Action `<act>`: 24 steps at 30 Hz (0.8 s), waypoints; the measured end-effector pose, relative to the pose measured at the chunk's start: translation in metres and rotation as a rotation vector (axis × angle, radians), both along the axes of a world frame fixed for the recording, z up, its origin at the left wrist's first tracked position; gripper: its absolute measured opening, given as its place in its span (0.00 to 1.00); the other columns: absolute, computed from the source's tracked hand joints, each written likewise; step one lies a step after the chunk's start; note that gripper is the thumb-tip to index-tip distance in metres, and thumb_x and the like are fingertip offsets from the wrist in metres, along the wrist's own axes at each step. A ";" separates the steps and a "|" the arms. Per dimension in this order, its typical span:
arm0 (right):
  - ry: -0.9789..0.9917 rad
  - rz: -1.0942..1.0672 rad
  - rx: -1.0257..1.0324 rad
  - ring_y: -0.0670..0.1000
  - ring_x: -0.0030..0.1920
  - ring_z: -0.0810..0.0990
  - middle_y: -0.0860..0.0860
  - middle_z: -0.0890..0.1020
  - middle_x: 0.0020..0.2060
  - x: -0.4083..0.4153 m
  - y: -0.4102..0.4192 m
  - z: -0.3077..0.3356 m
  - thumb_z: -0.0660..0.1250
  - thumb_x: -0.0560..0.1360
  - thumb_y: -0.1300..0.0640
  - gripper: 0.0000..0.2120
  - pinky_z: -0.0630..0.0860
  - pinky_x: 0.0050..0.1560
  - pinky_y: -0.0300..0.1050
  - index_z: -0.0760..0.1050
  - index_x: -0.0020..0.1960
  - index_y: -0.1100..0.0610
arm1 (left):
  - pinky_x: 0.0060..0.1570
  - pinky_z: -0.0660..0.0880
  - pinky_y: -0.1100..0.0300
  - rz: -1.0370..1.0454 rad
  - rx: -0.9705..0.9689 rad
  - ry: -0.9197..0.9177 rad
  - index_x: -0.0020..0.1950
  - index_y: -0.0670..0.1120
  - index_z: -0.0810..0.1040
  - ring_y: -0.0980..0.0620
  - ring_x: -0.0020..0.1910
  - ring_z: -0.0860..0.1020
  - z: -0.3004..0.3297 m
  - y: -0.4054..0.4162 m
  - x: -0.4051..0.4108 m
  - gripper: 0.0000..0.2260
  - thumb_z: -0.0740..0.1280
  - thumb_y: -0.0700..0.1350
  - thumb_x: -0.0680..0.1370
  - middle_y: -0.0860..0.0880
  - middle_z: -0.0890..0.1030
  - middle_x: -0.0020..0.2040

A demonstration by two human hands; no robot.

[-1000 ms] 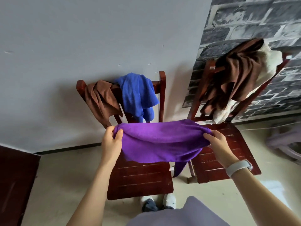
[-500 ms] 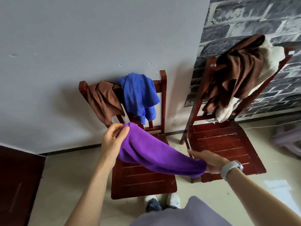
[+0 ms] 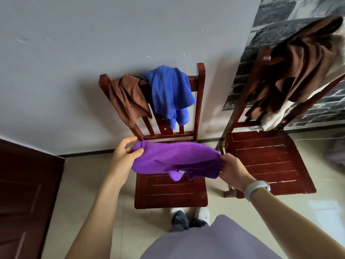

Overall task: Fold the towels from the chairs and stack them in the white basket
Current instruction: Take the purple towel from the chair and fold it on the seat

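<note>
- The two chairs: the left chair [image 3: 170, 189] carries a blue towel [image 3: 170, 92] and a brown towel [image 3: 128, 99] on its back.
- The purple towel [image 3: 175, 157] hangs over that seat, its long axis running left to right between the hands.
- The left hand [image 3: 125, 156] pinches one end and the right hand [image 3: 233, 170] pinches the other; the fold likely brings the ends together.

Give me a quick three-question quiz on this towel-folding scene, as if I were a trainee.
1. True or false: both hands hold the purple towel.
2. Which towel hangs beside the blue towel on the left chair? A) brown B) green C) yellow
3. Fill in: the white band sits on the ___ wrist.

Key: 1 true: left hand and right hand each grip an end. 2 A, the brown towel. 3 right.
</note>
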State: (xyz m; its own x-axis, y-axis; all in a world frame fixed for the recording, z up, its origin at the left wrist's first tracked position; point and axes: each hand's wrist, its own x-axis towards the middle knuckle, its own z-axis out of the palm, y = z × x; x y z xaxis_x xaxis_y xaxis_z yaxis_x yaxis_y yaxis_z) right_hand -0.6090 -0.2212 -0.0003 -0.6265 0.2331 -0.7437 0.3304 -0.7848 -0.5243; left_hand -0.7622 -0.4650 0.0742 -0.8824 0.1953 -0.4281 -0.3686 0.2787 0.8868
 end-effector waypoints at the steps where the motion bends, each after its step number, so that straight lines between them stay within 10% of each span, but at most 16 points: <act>1: 0.049 -0.025 -0.034 0.53 0.31 0.78 0.55 0.77 0.27 0.002 0.001 0.005 0.53 0.73 0.63 0.13 0.73 0.38 0.46 0.73 0.35 0.62 | 0.50 0.74 0.55 -0.039 -0.010 -0.036 0.60 0.50 0.72 0.48 0.48 0.78 -0.003 -0.001 0.002 0.20 0.65 0.31 0.73 0.44 0.79 0.50; 4: 0.087 -0.018 -0.107 0.54 0.30 0.80 0.57 0.79 0.28 0.011 0.005 0.010 0.67 0.62 0.59 0.07 0.78 0.35 0.43 0.77 0.34 0.64 | 0.57 0.72 0.56 -0.159 -0.040 -0.082 0.63 0.54 0.72 0.50 0.55 0.76 -0.014 -0.004 0.010 0.27 0.62 0.27 0.72 0.46 0.77 0.57; 8: -0.240 0.218 -0.094 0.55 0.37 0.79 0.58 0.80 0.35 0.027 0.013 -0.016 0.63 0.75 0.47 0.17 0.77 0.43 0.49 0.75 0.46 0.62 | 0.66 0.68 0.56 -0.281 -0.146 -0.035 0.63 0.55 0.73 0.54 0.63 0.72 -0.029 -0.011 0.020 0.27 0.64 0.29 0.72 0.52 0.74 0.63; 18: -0.491 0.742 0.040 0.53 0.35 0.76 0.59 0.77 0.36 0.048 0.013 -0.055 0.61 0.75 0.66 0.03 0.74 0.40 0.46 0.73 0.43 0.64 | 0.44 0.70 0.78 -0.098 -0.189 0.150 0.49 0.41 0.80 0.71 0.41 0.77 -0.062 -0.006 0.036 0.08 0.64 0.32 0.75 0.57 0.79 0.44; 24: -0.355 0.325 0.028 0.55 0.38 0.78 0.57 0.78 0.39 0.051 0.007 -0.068 0.54 0.77 0.66 0.11 0.80 0.39 0.47 0.74 0.50 0.64 | 0.50 0.68 0.78 -0.220 -0.333 0.236 0.49 0.47 0.79 0.72 0.45 0.75 -0.081 -0.008 0.042 0.12 0.63 0.32 0.74 0.53 0.80 0.47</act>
State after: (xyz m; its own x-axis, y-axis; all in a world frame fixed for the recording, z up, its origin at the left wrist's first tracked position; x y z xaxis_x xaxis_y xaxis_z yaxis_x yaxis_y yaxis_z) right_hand -0.5579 -0.2141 -0.0680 -0.3789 0.0902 -0.9210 0.7184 -0.5986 -0.3542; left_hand -0.7200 -0.4731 -0.0069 -0.9164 0.2746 -0.2911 -0.0674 0.6113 0.7885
